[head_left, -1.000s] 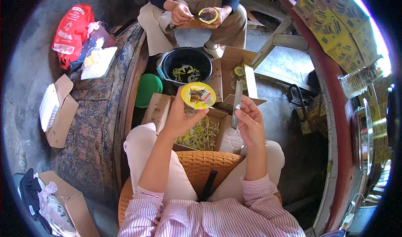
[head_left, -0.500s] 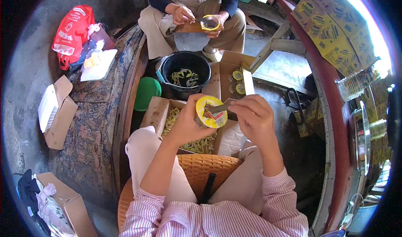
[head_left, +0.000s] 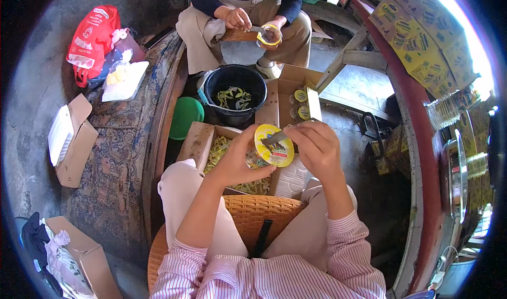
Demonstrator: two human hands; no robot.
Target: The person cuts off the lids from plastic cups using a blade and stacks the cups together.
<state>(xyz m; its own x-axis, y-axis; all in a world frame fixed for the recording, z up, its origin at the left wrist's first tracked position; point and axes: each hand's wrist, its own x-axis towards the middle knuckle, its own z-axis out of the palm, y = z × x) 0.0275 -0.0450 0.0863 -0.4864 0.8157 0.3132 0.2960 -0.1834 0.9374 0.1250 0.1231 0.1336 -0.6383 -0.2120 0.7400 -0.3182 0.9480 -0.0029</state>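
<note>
My left hand is wrapped round a plastic cup with a yellow printed film lid, which tilts towards me above a cardboard box. Pinched in my right hand is a flat grey metal knife. Its blade lies across the upper left part of the lid, beside a dark patch; whether the tip is through the film is hard to make out. Beneath my hands, the cardboard box holds many yellow-green lid scraps.
A black bucket with similar scraps stands ahead, beside a green lid. Several cups sit in an open carton. Opposite, a person's hands work a blade on another cup. A wooden frame stands at right.
The cup has shifted slightly right and down and turned in my left hand. My right hand and the knife have moved a little left. The other person's cup has tilted.
</note>
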